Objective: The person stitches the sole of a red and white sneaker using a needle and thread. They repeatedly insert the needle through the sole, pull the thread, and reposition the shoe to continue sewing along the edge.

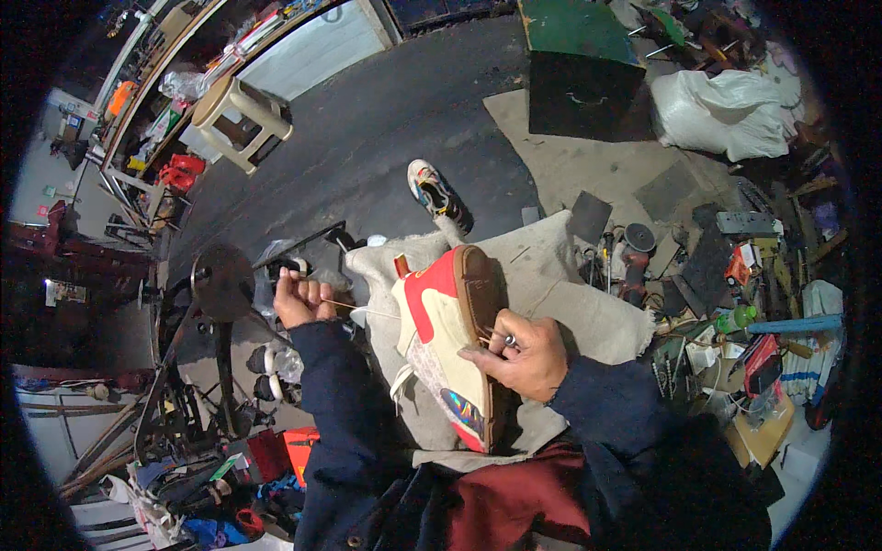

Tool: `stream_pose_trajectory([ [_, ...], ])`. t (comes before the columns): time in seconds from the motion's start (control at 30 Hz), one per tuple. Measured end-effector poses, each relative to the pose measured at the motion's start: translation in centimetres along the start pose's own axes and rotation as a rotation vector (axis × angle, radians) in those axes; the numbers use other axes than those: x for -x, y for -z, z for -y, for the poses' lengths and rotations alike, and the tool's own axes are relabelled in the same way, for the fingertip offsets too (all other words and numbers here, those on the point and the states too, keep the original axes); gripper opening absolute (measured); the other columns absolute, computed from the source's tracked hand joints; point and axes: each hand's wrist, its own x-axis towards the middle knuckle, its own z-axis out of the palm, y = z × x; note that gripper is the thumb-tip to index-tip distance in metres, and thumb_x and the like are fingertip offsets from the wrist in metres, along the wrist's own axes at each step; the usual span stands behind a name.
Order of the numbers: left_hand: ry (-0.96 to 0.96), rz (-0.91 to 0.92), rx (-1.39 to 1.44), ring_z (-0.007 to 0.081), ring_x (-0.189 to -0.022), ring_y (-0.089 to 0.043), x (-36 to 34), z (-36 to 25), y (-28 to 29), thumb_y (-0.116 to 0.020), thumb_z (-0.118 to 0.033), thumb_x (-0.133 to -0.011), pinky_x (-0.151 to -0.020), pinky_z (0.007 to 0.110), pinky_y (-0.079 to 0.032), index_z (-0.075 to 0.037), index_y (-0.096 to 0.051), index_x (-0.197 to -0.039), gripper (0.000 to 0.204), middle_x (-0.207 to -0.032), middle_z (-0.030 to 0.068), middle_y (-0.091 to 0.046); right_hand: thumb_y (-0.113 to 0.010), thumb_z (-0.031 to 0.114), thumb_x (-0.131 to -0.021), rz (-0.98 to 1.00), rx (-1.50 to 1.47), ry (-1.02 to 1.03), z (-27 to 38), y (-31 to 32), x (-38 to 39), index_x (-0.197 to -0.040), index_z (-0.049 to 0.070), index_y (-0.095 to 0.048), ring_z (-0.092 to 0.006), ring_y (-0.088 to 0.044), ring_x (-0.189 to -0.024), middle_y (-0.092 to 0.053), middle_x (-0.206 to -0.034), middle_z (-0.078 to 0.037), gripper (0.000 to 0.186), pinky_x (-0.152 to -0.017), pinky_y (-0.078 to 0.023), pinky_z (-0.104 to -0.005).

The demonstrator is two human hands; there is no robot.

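Observation:
A cream, red and iridescent sneaker (441, 340) with a brown sole lies on its side across a grey cloth (588, 312) spread over my lap, its white laces hanging at the left. My right hand (524, 358) is closed on a small metal-tipped tool (510, 341), probably an awl, against the sole's edge, with the thumb on the shoe. My left hand (301, 298) is closed on a pale thread (363, 309) that runs taut toward the sneaker.
A black iron stitching machine (220, 285) stands at left. Scattered hand tools (634, 266) and parts lie at right. Beyond are a plastic stool (218, 138), a green-topped cabinet (584, 101), a white sack (717, 115), shelves and my own shoe (432, 193) on a dark mat.

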Motion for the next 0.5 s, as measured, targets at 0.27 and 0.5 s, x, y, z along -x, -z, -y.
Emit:
stream_pose_trajectory([
  [0.27, -0.002, -0.417, -0.234, 0.0128, -0.047, -0.031, -5.6, 4.1, 3.5, -0.053, -0.032, -0.093, -0.045, 0.031, -0.027, -0.014, -0.049, -0.08, 0.023, -0.061, -0.0038, -0.034, -0.085, 0.014, -0.079, 0.002, -0.015, 0.078, -0.4, -0.6, -0.5, -0.071, 0.006, -0.05, -0.0172, -0.058, -0.047, -0.058, -0.057, -0.009, 0.036, -0.045, -0.044, -0.0309],
  [0.5, 0.006, -0.615, -0.496, 0.0263, -0.047, -0.051, -8.1, 8.5, 5.7, -0.062, -0.021, -0.082, -0.044, 0.041, -0.039, -0.001, -0.057, -0.076, 0.021, -0.064, 0.0117, -0.055, -0.083, 0.013, -0.079, 0.051, -0.009, 0.045, -0.5, -0.7, -0.7, -0.071, 0.006, -0.05, -0.0172, -0.056, -0.046, -0.058, -0.057, -0.009, 0.035, -0.045, -0.043, -0.0311],
])
